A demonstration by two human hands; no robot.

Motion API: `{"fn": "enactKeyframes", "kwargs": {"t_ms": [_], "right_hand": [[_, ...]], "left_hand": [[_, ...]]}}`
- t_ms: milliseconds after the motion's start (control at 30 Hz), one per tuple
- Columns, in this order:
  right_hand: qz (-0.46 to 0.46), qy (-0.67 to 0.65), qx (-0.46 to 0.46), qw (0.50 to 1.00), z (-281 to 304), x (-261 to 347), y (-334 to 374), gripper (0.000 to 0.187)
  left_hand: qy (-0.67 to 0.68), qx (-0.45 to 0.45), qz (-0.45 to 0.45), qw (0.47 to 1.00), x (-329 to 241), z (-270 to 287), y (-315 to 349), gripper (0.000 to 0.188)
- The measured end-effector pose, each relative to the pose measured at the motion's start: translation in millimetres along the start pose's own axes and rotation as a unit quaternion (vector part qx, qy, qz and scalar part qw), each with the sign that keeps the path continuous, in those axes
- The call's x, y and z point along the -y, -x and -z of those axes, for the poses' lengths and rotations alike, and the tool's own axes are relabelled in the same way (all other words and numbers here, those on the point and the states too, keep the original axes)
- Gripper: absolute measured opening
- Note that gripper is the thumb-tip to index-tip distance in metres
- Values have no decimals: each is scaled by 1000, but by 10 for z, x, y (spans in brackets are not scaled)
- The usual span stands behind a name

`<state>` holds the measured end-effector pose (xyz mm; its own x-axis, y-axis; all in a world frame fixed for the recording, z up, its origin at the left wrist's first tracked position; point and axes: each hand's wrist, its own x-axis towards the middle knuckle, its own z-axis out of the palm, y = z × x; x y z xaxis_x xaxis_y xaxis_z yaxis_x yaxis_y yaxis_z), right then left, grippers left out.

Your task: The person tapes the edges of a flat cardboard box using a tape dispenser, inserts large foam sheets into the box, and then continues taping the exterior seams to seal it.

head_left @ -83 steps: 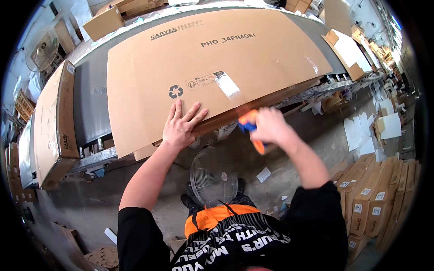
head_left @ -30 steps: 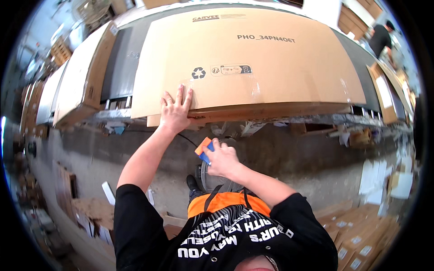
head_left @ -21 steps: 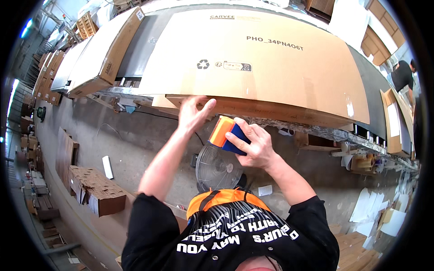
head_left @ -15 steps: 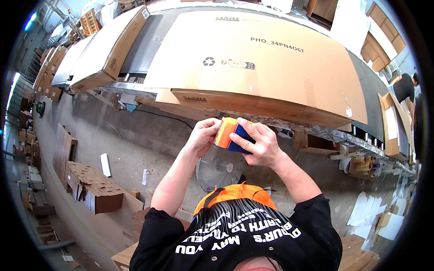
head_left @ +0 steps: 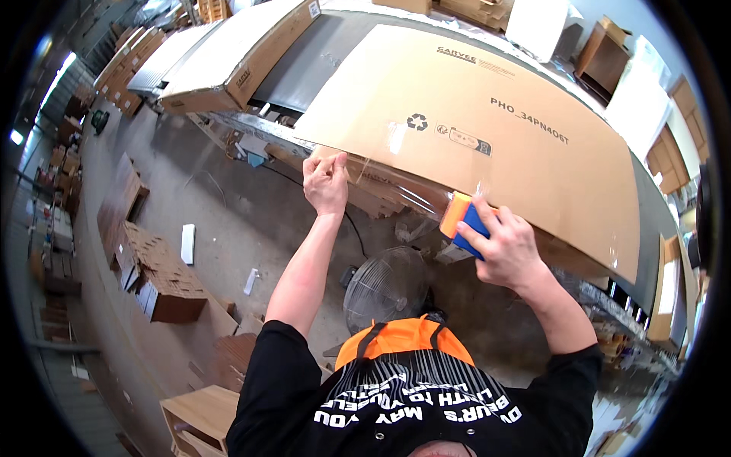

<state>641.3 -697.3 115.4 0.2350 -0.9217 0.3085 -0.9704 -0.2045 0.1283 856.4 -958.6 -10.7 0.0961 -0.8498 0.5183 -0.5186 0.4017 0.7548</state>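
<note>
1. Tape (head_left: 413,197) stretched along the near side of the carton (head_left: 472,114)!
2. Left hand (head_left: 327,185) pinches its end, near the left corner.
3. Right hand (head_left: 504,245) clasps the orange-and-blue dispenser (head_left: 458,215).
4. Carton's lying on the dark conveyor (head_left: 303,70).

So the left hand (head_left: 326,183) is bunched into a tight pinch, knuckles up, at the end of a forearm (head_left: 301,266) reaching pretty much straight ahead. The right hand (head_left: 502,240) sits well apart, a bit closer to the body, fingers curled in a grip, thumb pointing left. That right arm (head_left: 560,308) angles inward, elbow out wide.
</note>
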Motion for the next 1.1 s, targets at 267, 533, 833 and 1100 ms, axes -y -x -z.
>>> {"fn": "enactKeyframes", "kwargs": {"t_ms": [267, 533, 833, 1100], "right_hand": [[20, -85, 105, 991, -494, -537, -528, 51], [39, -115, 249, 961, -486, -673, -794, 59], [60, -199, 260, 943, -484, -704, -958, 33], [-86, -84, 292, 949, 46, -1122, 809, 43]], "left_hand": [[-118, -97, 71, 986, 363, -593, 8, 26], [-131, -176, 354, 909, 137, -796, -158, 86], [-126, 74, -308, 940, -145, -1062, 271, 31], [-130, 104, -333, 928, 537, -954, -116, 41]]}}
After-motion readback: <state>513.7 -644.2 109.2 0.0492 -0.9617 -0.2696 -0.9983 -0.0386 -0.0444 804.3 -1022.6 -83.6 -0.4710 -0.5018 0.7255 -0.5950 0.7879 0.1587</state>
